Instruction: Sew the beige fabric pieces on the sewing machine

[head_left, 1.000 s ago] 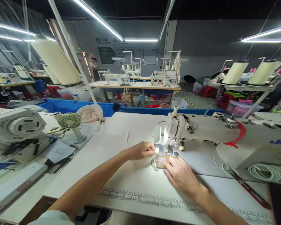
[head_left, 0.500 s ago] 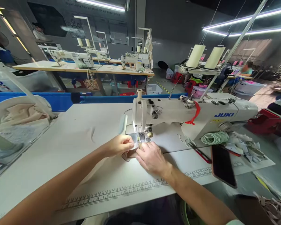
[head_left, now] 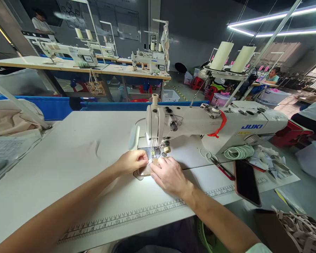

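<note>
My left hand [head_left: 133,162] is closed in a pinch just left of the needle area, thumb and forefinger on a small white strip [head_left: 150,161]. My right hand [head_left: 170,175] has its fingers curled together, their tips holding a small beige fabric piece [head_left: 145,170] down in front of the presser foot. Part of that fabric is hidden under the right fingers. Directly beyond both hands is the head of a white sewing machine [head_left: 154,126], its needle and presser foot [head_left: 155,151] close above the fingertips.
Thread snips [head_left: 222,168], a coil of pale green cord [head_left: 238,151], a phone [head_left: 247,182] and fabric scraps [head_left: 271,160] lie at the right. A printed ruler [head_left: 126,219] runs along the table's front edge. Two thread cones [head_left: 221,56] stand behind the machine; a person [head_left: 40,23] is at the back left.
The camera view has shifted slightly, moving the scene up and left. My hands stay at the needle; more of the beige fabric shows between them.
</note>
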A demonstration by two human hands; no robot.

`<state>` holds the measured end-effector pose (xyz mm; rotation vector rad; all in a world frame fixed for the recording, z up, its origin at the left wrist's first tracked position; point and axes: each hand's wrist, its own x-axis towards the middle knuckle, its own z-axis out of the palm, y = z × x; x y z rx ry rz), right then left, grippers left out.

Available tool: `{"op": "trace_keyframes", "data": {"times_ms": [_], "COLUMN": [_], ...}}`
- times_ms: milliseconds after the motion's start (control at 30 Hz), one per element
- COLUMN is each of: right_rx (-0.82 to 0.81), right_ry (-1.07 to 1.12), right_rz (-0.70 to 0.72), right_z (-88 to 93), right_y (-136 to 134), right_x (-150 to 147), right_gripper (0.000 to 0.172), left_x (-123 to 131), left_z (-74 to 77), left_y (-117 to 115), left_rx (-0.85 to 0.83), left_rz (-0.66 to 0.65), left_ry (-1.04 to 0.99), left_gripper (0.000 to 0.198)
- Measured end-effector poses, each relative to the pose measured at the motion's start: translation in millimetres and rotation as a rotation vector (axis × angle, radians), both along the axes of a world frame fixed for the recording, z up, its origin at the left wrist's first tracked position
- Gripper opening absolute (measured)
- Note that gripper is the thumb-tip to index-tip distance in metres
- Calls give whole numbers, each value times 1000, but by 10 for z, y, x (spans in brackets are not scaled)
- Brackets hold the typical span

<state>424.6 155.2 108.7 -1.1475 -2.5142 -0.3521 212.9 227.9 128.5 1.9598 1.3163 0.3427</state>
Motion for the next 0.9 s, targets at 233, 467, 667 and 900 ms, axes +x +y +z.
{"op": "trace_keyframes", "data": {"times_ms": [233, 467, 667, 900], "right_rx": [9, -34, -84, -82], "right_ry": [-14, 30, 45, 37], "right_rz": [-4, -11, -70, -51], "right_z": [16, 25, 57, 45], "right_y": [-12, -9, 16, 4], "right_x": [6, 42, 101, 65], "right_gripper": [24, 23, 29, 22], "left_x": [-36, -8, 25, 44], "left_z": [13, 13, 45, 94], "left_y": [28, 15, 5, -21], "left_rx": [-98, -78, -115, -91], "left_rz": [1, 29, 64, 48], "left_ry": [-93, -51, -37, 21], "left_gripper": [32, 26, 25, 24]}}
